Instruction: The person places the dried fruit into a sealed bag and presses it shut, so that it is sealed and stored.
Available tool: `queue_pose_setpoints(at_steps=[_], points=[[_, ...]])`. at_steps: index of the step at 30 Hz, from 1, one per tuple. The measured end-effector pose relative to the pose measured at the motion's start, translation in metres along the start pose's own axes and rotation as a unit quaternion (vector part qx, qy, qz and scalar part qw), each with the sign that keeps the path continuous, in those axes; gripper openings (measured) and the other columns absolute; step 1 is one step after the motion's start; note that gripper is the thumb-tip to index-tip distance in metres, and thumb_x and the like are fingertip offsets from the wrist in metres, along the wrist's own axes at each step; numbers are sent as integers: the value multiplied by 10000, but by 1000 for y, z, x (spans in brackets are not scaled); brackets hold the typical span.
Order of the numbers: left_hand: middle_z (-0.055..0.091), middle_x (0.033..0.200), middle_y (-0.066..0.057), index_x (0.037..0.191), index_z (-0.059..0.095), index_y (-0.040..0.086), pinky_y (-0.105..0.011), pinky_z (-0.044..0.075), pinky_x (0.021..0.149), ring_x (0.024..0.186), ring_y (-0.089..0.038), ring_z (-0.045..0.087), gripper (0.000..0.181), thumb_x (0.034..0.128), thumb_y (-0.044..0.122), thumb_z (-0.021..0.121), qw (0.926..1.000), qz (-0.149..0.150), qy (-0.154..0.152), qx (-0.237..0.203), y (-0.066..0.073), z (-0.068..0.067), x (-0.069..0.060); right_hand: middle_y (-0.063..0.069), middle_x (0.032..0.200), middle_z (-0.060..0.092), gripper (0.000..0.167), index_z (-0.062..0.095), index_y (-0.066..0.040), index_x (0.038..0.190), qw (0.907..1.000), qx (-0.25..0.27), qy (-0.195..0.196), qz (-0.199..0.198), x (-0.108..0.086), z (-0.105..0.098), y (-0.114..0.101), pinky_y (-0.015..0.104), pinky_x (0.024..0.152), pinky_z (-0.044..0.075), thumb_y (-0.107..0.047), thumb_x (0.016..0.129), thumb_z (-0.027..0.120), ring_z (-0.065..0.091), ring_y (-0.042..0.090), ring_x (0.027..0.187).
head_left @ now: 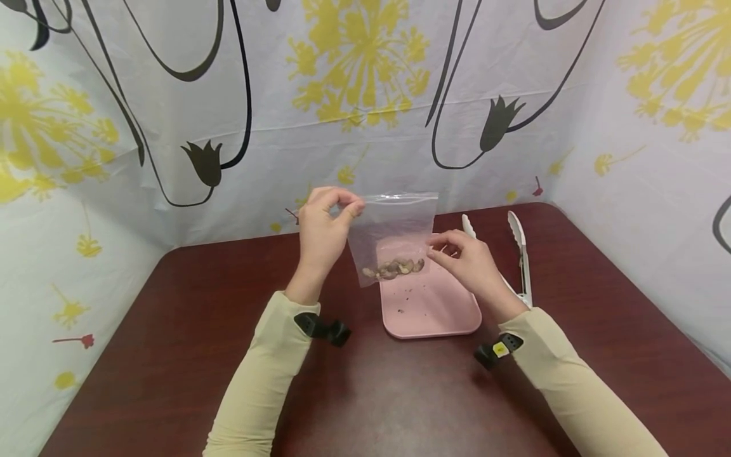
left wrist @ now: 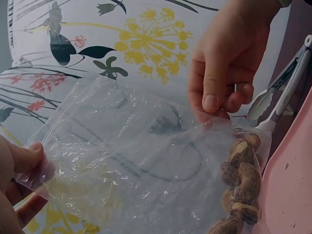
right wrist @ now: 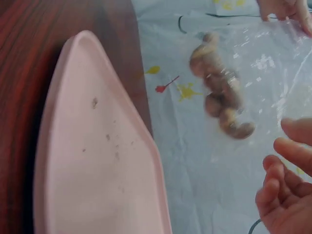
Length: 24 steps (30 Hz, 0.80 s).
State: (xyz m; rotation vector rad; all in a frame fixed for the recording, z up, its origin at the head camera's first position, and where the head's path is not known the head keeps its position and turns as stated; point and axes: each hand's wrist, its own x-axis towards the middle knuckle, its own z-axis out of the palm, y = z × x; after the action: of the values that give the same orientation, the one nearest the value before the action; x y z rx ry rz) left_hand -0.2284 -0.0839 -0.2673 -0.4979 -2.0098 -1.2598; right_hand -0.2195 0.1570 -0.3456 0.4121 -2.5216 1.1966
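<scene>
A clear zip bag (head_left: 400,222) hangs upright above the far part of a pink tray (head_left: 428,311). Unshelled peanuts (left wrist: 242,178) lie in a row along its bottom. My left hand (head_left: 325,222) pinches the bag's upper left corner between thumb and fingers. Beside the bag's right edge, low down near the peanuts, is my right hand (head_left: 465,257), fingers loosely bent. In the right wrist view the thumb and fingertips of this hand (right wrist: 287,187) stand slightly apart, with no film plainly between them. Whether they touch the bag is hard to tell.
White-tipped metal tongs (head_left: 524,273) lie spread on the dark red table (head_left: 228,355), right of the tray and partly behind my right hand. Small dark crumbs (right wrist: 108,138) dot the tray. A patterned cloth (head_left: 365,146) stands behind and at both sides.
</scene>
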Motion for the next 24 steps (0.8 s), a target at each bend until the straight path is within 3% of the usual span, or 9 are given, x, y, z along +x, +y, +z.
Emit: queue_pose_setpoints(at_steps=[5,10,14,17,24], points=[[689,764,-95,768,719,25,-301,428,817,901,-221,587,113,796,127,759,10000,-53,-28,33,0,0,-1,58,706,614,94,686,-15,953,9928,1006,-185,629,3,4,-4,236,539,481,-75,888,656,544,69,559],[684,760,-94,771,718,29,-299,420,817,898,-215,583,113,801,132,755,9999,-107,-81,59,-1,-1,-2,7,880,620,119,618,74,954,9641,2453,-344,955,3,6,-2,227,619,536,-36,910,612,607,35,638],[682,758,-88,766,718,33,-297,407,814,901,-211,582,111,801,131,756,9998,-135,-131,85,-2,-2,-3,-6,844,608,120,582,90,957,9481,3017,-383,929,2,7,-1,217,627,539,-27,933,575,611,38,655],[681,753,-83,763,717,38,-295,393,811,908,-212,583,112,802,136,756,9996,-175,-167,128,-3,-2,-4,15,788,606,133,566,107,971,9543,2862,-375,779,0,8,-2,219,608,536,-23,943,558,600,39,639],[674,748,-84,781,715,45,-370,431,801,881,-207,589,119,822,152,745,9990,-321,-242,175,-5,-2,-5,193,834,624,105,519,43,964,9856,1662,-16,296,-2,12,-6,270,534,539,-59,982,500,601,77,551]])
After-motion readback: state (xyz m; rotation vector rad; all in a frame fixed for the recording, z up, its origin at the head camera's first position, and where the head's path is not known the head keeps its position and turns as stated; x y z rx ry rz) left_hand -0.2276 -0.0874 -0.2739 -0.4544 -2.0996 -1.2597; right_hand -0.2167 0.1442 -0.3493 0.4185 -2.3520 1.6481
